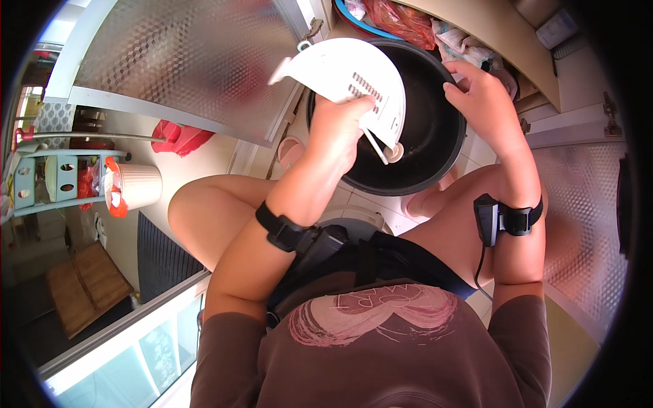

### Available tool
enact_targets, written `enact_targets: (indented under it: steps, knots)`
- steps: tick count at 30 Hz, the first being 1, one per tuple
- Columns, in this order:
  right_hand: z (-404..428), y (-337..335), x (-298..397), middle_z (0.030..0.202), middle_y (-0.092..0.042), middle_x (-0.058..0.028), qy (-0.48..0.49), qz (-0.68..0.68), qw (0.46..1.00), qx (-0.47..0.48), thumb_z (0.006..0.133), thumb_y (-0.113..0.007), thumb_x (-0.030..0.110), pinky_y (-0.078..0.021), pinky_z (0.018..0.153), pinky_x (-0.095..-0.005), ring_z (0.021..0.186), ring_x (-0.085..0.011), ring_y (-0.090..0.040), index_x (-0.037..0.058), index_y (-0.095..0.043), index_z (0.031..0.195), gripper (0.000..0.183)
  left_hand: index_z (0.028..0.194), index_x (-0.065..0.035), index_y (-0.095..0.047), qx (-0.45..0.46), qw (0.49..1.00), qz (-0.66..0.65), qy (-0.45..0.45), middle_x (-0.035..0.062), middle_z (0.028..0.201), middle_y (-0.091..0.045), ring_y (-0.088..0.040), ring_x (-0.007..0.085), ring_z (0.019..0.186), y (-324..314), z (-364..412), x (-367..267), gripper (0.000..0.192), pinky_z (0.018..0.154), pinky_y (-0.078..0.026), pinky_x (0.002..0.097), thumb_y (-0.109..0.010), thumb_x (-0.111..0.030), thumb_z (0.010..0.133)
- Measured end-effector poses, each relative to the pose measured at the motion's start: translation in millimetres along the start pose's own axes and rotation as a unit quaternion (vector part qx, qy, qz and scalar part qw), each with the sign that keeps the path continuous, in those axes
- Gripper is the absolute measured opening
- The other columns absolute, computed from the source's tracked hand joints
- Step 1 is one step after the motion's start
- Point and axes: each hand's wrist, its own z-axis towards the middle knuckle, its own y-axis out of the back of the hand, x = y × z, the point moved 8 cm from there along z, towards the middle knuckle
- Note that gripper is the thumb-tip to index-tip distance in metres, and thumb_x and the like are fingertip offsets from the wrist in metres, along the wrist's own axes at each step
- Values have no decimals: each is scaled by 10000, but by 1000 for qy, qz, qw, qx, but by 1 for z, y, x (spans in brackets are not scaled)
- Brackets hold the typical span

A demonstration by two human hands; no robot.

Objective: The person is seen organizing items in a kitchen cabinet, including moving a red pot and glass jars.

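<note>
My left hand (336,127) grips a white half-round plastic piece (331,61) with rows of slots and a small round part at its lower end. The piece hangs over the left side of a round black tub (428,148) between my knees. At the tub's upper right rim is my right hand (482,102), its thumb and index fingertips a little apart. Whether these fingers pinch the rim is unclear. Inside the tub, the visible part is dark and bare; the white piece and my left hand hide the rest.
Two textured cabinet doors (189,61) (586,204) stand open at either side. The cabinet beyond the tub holds a red plastic bag (398,20), a blue basin rim (357,18) and cloths (461,43). Farther left are a ribbed white bin (140,186) and a light-blue rack (66,178).
</note>
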Motion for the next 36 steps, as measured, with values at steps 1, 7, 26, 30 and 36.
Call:
enact_targets:
  steps: [1, 7, 26, 30, 36]
  knots:
    - [0, -3, 0, 849, -700, -187, 9, 4, 1000, -3, 842, -656, 172, -531, 756, -370, 760, -298, -681, 35, -670, 1164, 350, 1193, 61, -548, 6, 1000, 6, -19, 143, 1052, -655, -668, 208, 918, -2, 3, 3, 377, 769, -537, 324, -651, 54, 830]
    - [5, -11, -6, 905, -702, -190, -14, 21, 1000, 18, 832, -645, 165, -526, 779, -364, 793, -304, -683, 19, -668, 1148, 349, 1217, 13, -461, -16, 998, 32, 43, 132, 1161, -591, -620, 232, 1035, 6, -6, 7, 384, 875, -533, 391, -639, 9, 876]
    - [13, -18, 37, 887, -727, -153, 109, 26, 993, 37, 903, -597, 123, -521, 778, -313, 811, -194, -705, 17, -623, 1205, 321, 1230, -41, -642, -572, 744, 279, -204, 146, 1207, -678, -636, 239, 1161, 318, -485, -216, 292, 1037, -494, 426, -582, -191, 987]
    - [9, -18, 53, 885, -726, -150, 89, 26, 994, 53, 901, -608, 124, -519, 776, -312, 809, -198, -705, 6, -619, 1216, 336, 1158, -113, -671, -751, 653, 82, -41, 49, 1151, -673, -640, 192, 1030, 459, -653, -85, 237, 838, -560, 390, -619, -178, 936]
    - [10, -16, 65, 931, -722, -172, 111, -50, 992, 26, 881, -625, 145, -522, 790, -357, 851, -279, -709, 16, -630, 1202, 346, 1155, -64, -638, -672, 736, 67, 52, 29, 950, -624, -557, 133, 833, 502, -711, 67, 277, 628, -469, 324, -672, -139, 891]
